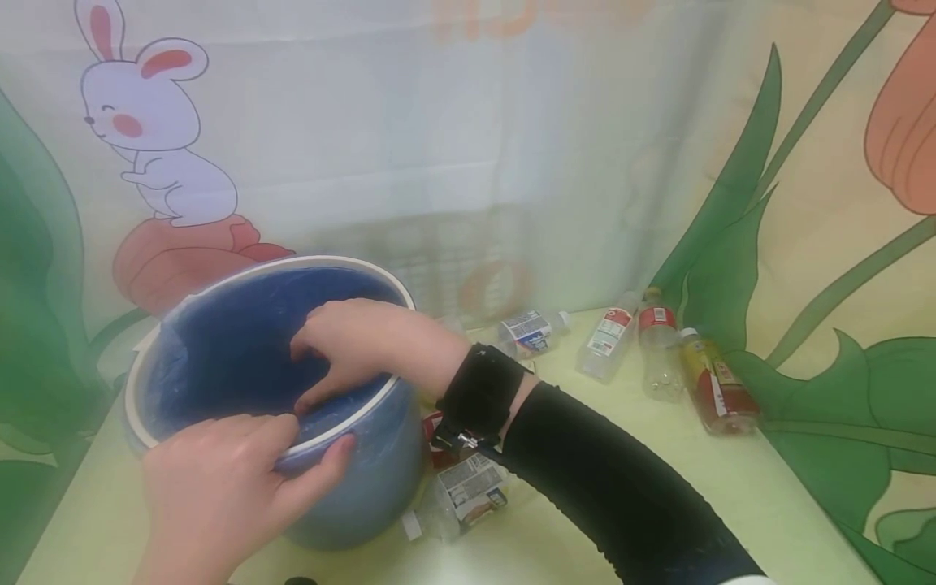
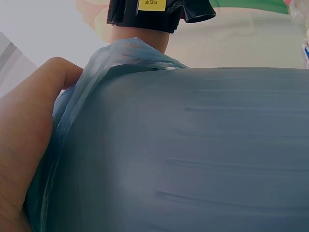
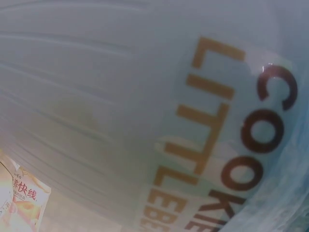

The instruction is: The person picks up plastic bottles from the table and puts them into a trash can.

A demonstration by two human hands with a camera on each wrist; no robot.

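Observation:
A trash bin (image 1: 351, 496) stands on the table, its pale rim tilted toward me and a thin blue plastic bag (image 1: 164, 366) lining it. My left hand (image 1: 219, 471) grips the near rim, fingers over the edge and thumb outside; the left wrist view shows the bag (image 2: 130, 53) draped over the bin wall (image 2: 193, 145) beside that hand. Over the right side of the rim reaches my right hand (image 1: 351, 345), fingers and thumb spread apart inside the mouth, with nothing visible between them. The right wrist view shows only the bin's lettered side (image 3: 159, 121), not the hand.
Right of the bin lie several plastic bottles: a clear one (image 1: 471, 496) in front, another clear one (image 1: 526, 333) behind, and at the right a white-labelled one (image 1: 607, 341), a red-labelled one (image 1: 661, 349) and one with reddish-brown contents (image 1: 720, 390). A printed curtain (image 1: 439, 146) hangs behind.

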